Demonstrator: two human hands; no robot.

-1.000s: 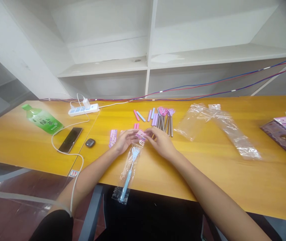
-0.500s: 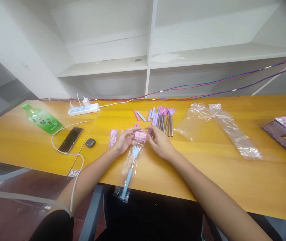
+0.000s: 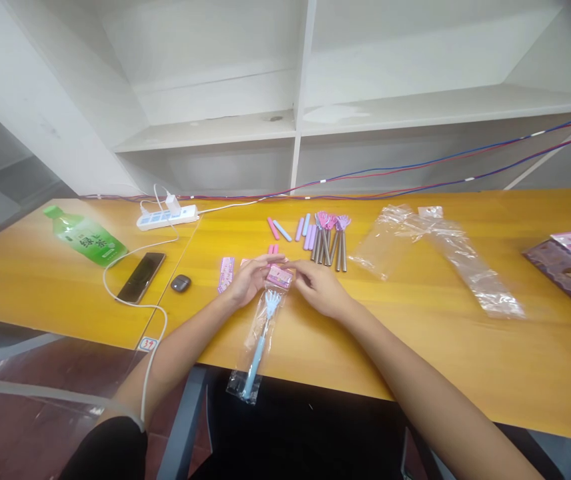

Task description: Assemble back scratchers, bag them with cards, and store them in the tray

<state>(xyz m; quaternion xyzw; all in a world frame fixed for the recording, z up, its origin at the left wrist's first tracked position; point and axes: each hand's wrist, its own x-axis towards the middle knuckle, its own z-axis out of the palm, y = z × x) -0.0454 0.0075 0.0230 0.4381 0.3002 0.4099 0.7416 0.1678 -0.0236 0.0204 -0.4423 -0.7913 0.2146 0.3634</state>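
A light blue telescopic back scratcher [image 3: 254, 363] lies in a clear plastic bag, claw end toward the shelf. Its lower end hangs past the table's front edge. Across the top of the bag is a pink and purple header card [image 3: 279, 277]. My left hand [image 3: 249, 283] is curled at the card's left side, its fingers behind the upper edge. On the right corner of that card, my right hand [image 3: 319, 288] is closed, thumb in front and index finger along the top. Fingertips of both hands are partly hidden.
Beyond my hands lie several back scratchers [image 3: 333, 240] and coloured handle sleeves [image 3: 281, 231]. More cards [image 3: 226, 273] are at the left, with a phone [image 3: 141, 277], earbud case [image 3: 180, 283], tea bottle [image 3: 85, 237] and power strip [image 3: 168, 217]. Plastic bags [image 3: 445, 247] and a box [image 3: 565, 270] lie right.
My right hand has closed in on the header card's right corner, its index finger now along the top. The card has tilted slightly, right side lower. The left hand has hardly moved.
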